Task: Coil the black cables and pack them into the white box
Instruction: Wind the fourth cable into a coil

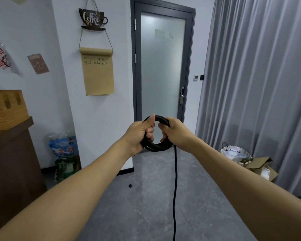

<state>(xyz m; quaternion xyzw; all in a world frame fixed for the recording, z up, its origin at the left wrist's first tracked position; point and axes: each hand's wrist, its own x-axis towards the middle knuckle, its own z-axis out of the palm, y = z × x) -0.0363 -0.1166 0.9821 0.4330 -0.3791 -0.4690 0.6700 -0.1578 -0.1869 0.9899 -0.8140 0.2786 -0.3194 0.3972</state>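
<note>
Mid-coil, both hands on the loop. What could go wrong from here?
1. The cable tail hangs slack from the coil past the bottom of the frame; it may snag or kink as it is drawn in.
2. The loops sit loose between the left hand and right hand; regripping might let them spring apart.
3. No white box is in view, so packing means carrying the coil unsecured.
</note>
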